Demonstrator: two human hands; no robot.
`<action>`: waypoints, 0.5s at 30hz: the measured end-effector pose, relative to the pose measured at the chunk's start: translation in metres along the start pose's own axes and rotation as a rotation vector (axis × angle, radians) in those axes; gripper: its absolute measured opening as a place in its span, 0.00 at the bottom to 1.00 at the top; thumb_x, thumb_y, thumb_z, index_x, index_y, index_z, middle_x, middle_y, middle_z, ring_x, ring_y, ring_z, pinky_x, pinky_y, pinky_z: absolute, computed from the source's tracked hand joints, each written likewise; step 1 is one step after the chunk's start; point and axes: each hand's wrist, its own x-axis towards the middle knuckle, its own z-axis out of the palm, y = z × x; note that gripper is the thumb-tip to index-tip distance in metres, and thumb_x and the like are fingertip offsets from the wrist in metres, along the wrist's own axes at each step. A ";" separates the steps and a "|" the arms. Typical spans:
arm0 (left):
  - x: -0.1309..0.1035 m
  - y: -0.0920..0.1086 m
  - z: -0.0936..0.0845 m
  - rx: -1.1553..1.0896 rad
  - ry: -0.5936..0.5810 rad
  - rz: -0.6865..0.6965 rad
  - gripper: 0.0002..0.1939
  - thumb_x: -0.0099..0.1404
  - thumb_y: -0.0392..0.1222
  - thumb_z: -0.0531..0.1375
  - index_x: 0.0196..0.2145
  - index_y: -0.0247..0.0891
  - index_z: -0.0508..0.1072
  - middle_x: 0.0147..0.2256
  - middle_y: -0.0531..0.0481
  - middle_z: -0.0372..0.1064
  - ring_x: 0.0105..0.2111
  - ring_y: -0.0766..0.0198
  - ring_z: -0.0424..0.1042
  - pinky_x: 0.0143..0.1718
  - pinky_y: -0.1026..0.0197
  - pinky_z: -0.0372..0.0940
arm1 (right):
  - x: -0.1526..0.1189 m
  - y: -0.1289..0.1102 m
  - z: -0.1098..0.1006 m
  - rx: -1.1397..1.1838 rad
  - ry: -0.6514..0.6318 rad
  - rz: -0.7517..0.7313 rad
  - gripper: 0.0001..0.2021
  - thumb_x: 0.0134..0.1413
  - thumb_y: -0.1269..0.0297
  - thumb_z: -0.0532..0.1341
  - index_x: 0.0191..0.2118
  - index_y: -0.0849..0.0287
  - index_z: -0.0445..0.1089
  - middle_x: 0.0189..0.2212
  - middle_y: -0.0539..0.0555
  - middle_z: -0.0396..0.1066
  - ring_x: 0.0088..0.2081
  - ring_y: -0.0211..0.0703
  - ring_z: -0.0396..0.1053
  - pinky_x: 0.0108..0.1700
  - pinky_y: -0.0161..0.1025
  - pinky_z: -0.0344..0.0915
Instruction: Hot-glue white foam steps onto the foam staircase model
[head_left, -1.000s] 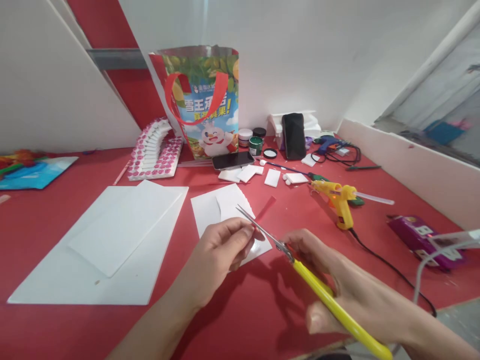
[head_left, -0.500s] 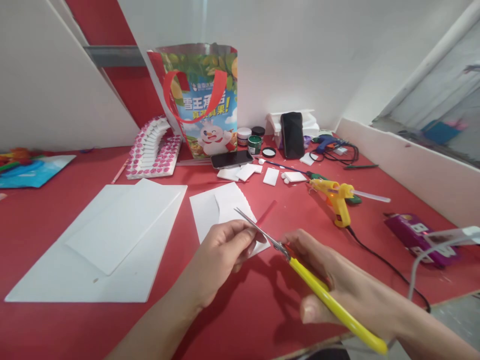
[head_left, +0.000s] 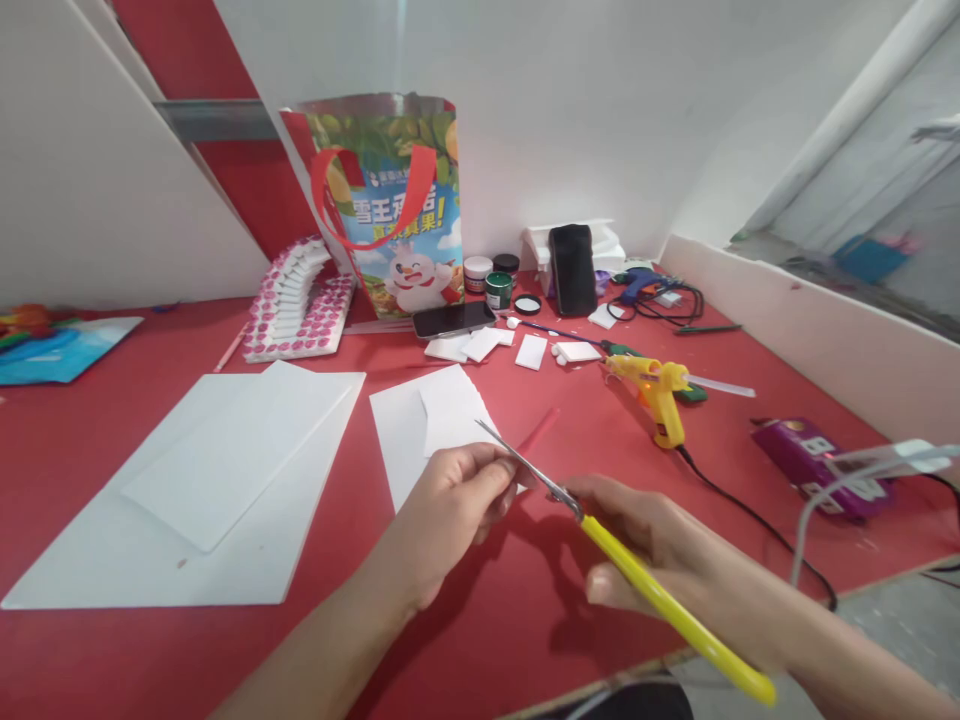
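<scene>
My right hand (head_left: 652, 550) is wrapped round the yellow-handled scissors (head_left: 660, 600), whose narrow blades point up and left. The blades pass over the fingertips of my left hand (head_left: 465, 500). My left hand is closed in a pinch on something small that its fingers mostly hide; a pale edge shows beside the blades. Just behind the fingers lies a white sheet (head_left: 397, 430) with a smaller white piece (head_left: 450, 410) on top. A red stick (head_left: 541, 428) lies to the right of that sheet.
White boards (head_left: 172, 560) lie at the left. At the right are a yellow glue gun (head_left: 664, 400) with a black cord and a purple pack (head_left: 817, 465). Toward the back stand a printed bag (head_left: 405, 230), paint jars (head_left: 498, 290) and an upright phone (head_left: 573, 270).
The whole view has shifted slightly, moving the table items left. Both hands keep nearly the same pose, with the scissors still at the left fingertips.
</scene>
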 end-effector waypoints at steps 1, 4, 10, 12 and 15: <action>0.001 -0.001 0.003 -0.003 0.000 -0.015 0.09 0.64 0.42 0.57 0.27 0.37 0.69 0.23 0.57 0.56 0.20 0.73 0.48 0.21 0.65 0.43 | -0.002 0.000 -0.001 0.013 -0.002 0.013 0.28 0.52 0.44 0.68 0.52 0.58 0.72 0.32 0.51 0.71 0.34 0.42 0.67 0.33 0.32 0.66; 0.005 -0.004 0.013 -0.036 -0.014 -0.063 0.08 0.63 0.40 0.57 0.28 0.37 0.70 0.23 0.58 0.55 0.19 0.73 0.47 0.21 0.65 0.42 | -0.006 -0.003 -0.005 0.055 -0.037 0.060 0.26 0.53 0.44 0.67 0.50 0.59 0.74 0.32 0.52 0.71 0.34 0.42 0.67 0.34 0.33 0.67; 0.015 -0.008 0.032 -0.117 -0.039 -0.158 0.07 0.61 0.36 0.55 0.25 0.35 0.69 0.22 0.58 0.55 0.17 0.76 0.43 0.18 0.66 0.38 | -0.012 -0.003 -0.016 0.042 -0.035 0.168 0.26 0.53 0.39 0.64 0.40 0.60 0.74 0.30 0.51 0.68 0.33 0.41 0.66 0.35 0.34 0.66; 0.019 -0.008 0.035 -0.139 -0.044 -0.188 0.07 0.60 0.35 0.55 0.25 0.35 0.68 0.22 0.58 0.55 0.17 0.76 0.43 0.18 0.67 0.37 | -0.013 -0.002 -0.019 0.023 -0.027 0.203 0.25 0.53 0.38 0.64 0.36 0.59 0.73 0.28 0.49 0.64 0.30 0.39 0.63 0.31 0.32 0.63; 0.024 -0.009 0.037 -0.170 -0.048 -0.221 0.05 0.58 0.35 0.56 0.25 0.34 0.69 0.21 0.58 0.56 0.17 0.77 0.44 0.18 0.69 0.36 | -0.011 0.000 -0.022 0.070 -0.086 0.244 0.23 0.53 0.40 0.65 0.33 0.58 0.67 0.23 0.44 0.55 0.22 0.32 0.53 0.22 0.31 0.53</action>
